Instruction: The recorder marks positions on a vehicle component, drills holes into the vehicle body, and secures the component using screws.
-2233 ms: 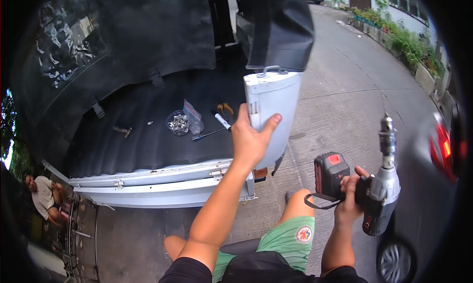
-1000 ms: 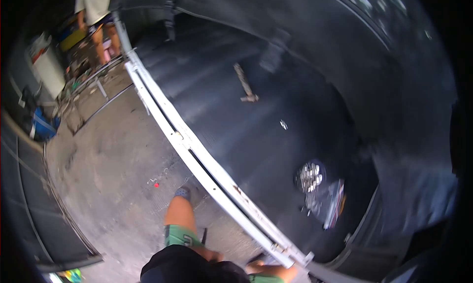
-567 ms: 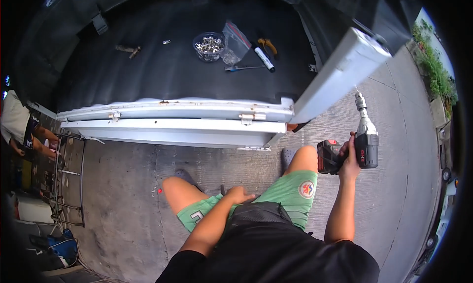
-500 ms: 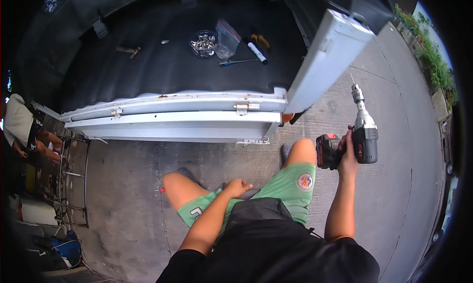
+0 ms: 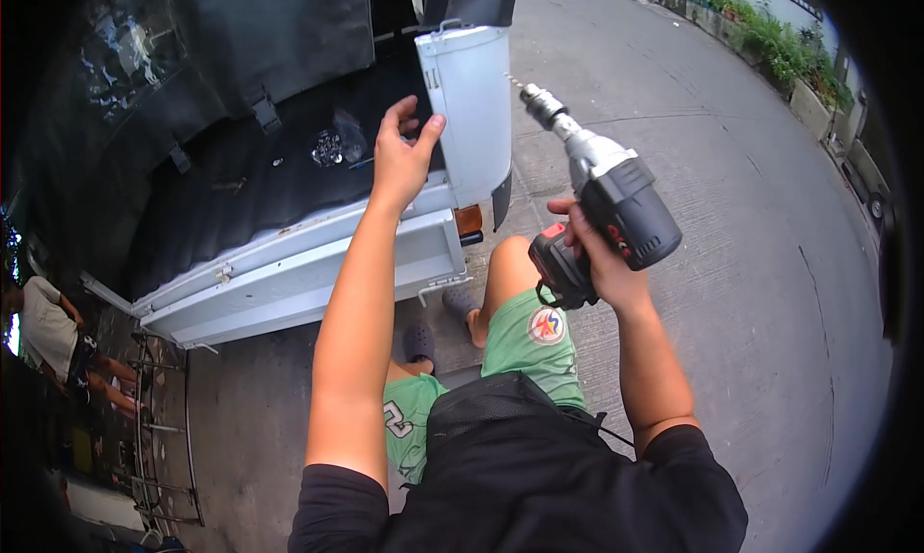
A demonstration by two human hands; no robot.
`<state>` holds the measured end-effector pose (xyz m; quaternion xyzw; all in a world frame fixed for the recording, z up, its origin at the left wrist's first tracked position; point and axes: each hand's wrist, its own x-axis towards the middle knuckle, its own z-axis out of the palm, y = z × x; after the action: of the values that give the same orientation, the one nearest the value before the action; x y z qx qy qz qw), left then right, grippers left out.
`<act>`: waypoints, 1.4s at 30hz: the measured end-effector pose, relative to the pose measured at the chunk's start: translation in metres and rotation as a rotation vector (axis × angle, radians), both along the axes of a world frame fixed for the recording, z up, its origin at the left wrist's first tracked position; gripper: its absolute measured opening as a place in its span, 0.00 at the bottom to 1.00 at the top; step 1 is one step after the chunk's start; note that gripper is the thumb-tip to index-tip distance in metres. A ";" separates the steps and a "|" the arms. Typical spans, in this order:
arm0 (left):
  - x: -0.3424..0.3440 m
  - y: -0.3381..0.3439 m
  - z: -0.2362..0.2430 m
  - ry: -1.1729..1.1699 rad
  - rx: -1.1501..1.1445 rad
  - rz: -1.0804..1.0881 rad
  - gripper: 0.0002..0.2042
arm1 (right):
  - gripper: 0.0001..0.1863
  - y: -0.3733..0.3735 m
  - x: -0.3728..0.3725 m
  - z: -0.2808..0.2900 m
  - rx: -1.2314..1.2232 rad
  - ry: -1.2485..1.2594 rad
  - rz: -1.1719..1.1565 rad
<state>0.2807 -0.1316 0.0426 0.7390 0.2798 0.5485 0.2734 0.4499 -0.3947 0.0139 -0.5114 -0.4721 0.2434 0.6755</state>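
My left hand (image 5: 401,158) reaches up with fingers spread and rests against the inner edge of the white side panel (image 5: 472,110) at the rear corner of a pickup truck bed. My right hand (image 5: 595,257) grips a grey and black cordless drill (image 5: 616,211) with a red battery base. The drill's bit points up and left at the white panel's outer face, a short gap from it.
The lowered white tailgate (image 5: 308,269) lies in front of me, with the black ribbed bed liner (image 5: 241,187) behind it. A small pile of screws and a plastic bag (image 5: 337,147) lie on the bed. Another person (image 5: 58,336) crouches at far left by a metal rack (image 5: 164,437). Concrete pavement stretches right.
My left hand has risen from my thigh to the white panel. My right hand has lifted the drill and aimed its bit at the panel. The view has swung up.
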 end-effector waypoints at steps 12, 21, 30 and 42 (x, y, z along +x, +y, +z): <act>0.044 0.028 0.036 -0.209 -0.130 -0.507 0.51 | 0.11 0.060 -0.026 0.011 0.345 -0.416 -0.217; 0.063 0.028 0.022 -0.301 -0.027 -0.431 0.54 | 0.17 0.062 -0.024 0.015 0.447 -0.646 -0.336; 0.056 0.045 0.015 -0.407 -0.083 -0.589 0.53 | 0.19 0.073 -0.039 0.021 0.408 -0.544 -0.257; 0.068 0.040 0.006 -0.456 -0.088 -0.487 0.43 | 0.16 0.092 -0.038 0.017 0.403 -0.647 -0.323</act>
<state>0.3484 -0.0921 0.0487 0.6300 0.0500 0.6054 0.4838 0.4120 -0.3023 0.0312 -0.4864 -0.6120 -0.1361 0.6085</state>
